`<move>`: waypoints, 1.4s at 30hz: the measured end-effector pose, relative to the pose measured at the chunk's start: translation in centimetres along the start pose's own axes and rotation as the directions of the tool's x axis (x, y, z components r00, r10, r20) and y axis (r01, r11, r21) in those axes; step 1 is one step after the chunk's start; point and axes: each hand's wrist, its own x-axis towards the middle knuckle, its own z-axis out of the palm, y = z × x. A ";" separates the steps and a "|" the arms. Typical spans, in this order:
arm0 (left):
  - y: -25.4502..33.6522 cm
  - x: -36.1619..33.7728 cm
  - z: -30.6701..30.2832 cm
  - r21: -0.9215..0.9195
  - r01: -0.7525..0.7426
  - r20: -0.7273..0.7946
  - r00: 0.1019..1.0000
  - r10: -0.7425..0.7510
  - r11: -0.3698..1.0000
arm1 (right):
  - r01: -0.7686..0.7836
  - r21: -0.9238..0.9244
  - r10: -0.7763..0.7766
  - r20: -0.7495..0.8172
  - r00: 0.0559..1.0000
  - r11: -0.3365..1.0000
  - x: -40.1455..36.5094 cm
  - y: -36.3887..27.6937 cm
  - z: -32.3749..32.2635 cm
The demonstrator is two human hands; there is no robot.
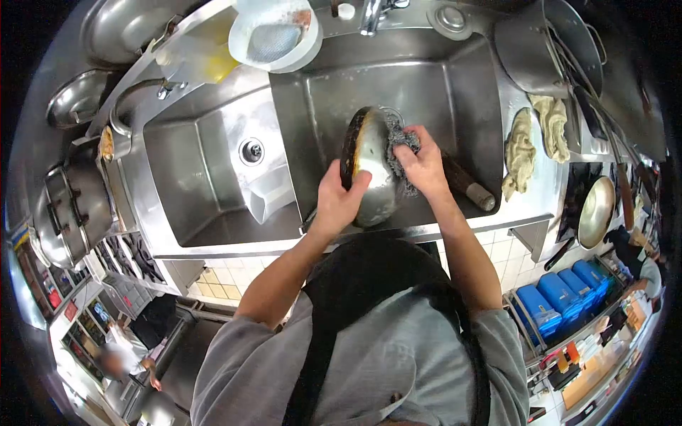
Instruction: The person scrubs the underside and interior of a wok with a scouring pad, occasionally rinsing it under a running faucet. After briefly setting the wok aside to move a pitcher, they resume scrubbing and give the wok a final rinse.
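1. Above the larger basin (426,78), just in front of the person, the left hand (339,201) is closed on one side of a round metal pan (375,160), thumb over the pale face, fingers out of sight beneath.
2. Pressed to the pan's opposite side, the right hand (424,162) grips a crumpled grey scourer (402,150), which looks soft and springy, likely to snag or squash rather than slip.
3. Tipped well up off the flat, the pan has a blackened, amber-stained edge. It looks stiff and fairly heavy; its curved metal could be slick if wet. The rim seems the surest hold, with the opposite side braced; whether it has a handle is hidden.
4. Beside the right wrist, a dark brown rod (463,181) with a pale end leans in the basin, where that forearm could knock it.
5. Leftward, the divider (285,153) and smaller basin (174,167) limit the swing of the pan; rightward on the counter lie two bunched cloths (521,153) (550,126).
6. Farther out stand a tap (371,20), a white tub (297,55) holding something grey, and a deep pot (526,53).
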 end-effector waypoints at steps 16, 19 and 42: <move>4.6 7.6 -1.4 0.181 -0.231 0.133 0.969 0.209 0.956 | 0.235 -0.011 -0.234 -0.156 0.960 0.972 3.5 -3.1 -2.5; 5.2 8.9 -1.2 0.327 -0.375 0.150 0.927 0.344 0.867 | 0.420 -0.125 -0.433 -0.114 0.894 0.899 3.7 -5.5 -1.7; 5.3 10.8 -0.9 0.507 -0.456 0.214 0.889 0.405 0.732 | 0.292 -0.252 -0.339 -0.173 0.925 0.923 10.6 -5.0 -2.9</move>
